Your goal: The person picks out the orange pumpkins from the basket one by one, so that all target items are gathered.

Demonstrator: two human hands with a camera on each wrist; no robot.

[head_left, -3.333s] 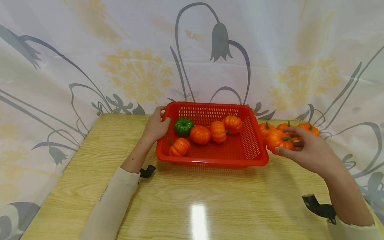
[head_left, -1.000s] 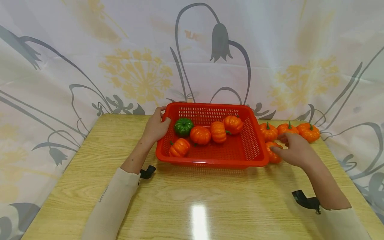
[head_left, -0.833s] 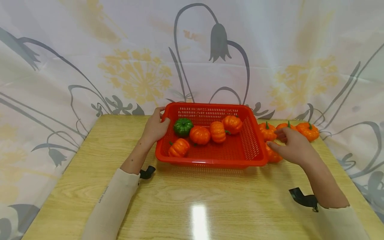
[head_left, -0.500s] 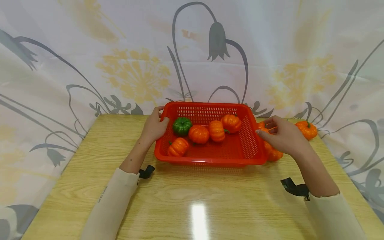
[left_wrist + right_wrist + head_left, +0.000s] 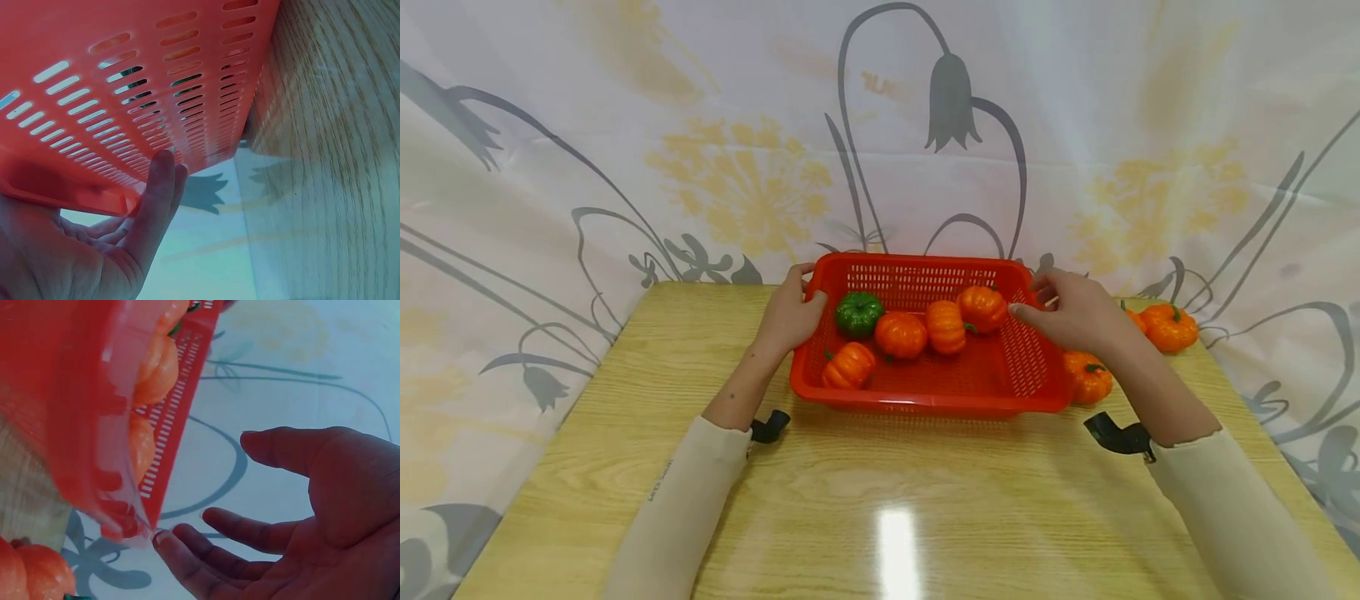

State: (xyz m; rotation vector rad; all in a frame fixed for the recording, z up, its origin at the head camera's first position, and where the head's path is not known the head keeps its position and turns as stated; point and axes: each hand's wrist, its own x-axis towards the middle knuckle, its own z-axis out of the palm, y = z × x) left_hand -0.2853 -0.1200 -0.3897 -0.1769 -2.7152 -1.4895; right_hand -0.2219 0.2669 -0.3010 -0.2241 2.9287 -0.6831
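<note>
A red slotted plastic basket [image 5: 917, 403] stands near the table's back edge. My left hand [image 5: 790, 315] grips its left rim, thumb on top; in the left wrist view those fingers [image 5: 160, 187] reach under the rim along the outer wall. My right hand [image 5: 1078, 312] hovers at the right rim, fingers spread and holding nothing; the right wrist view has one fingertip close to the rim's corner, and contact is unclear. Inside lie a green pumpkin [image 5: 859, 314] and several small orange pumpkins [image 5: 901, 335]. Another orange pumpkin [image 5: 1087, 379] sits against the basket's right side.
More orange pumpkins [image 5: 1171, 327] rest at the back right of the wooden table [image 5: 820, 500], partly hidden behind my right hand and forearm. A flower-patterned cloth [image 5: 745, 125] hangs directly behind the table. Black wrist mounts [image 5: 1118, 433] jut inward from both sleeves.
My right hand set an orange pumpkin down right of the basket, let go, and moved left and back to the basket's right rim. My left hand and the basket stayed put.
</note>
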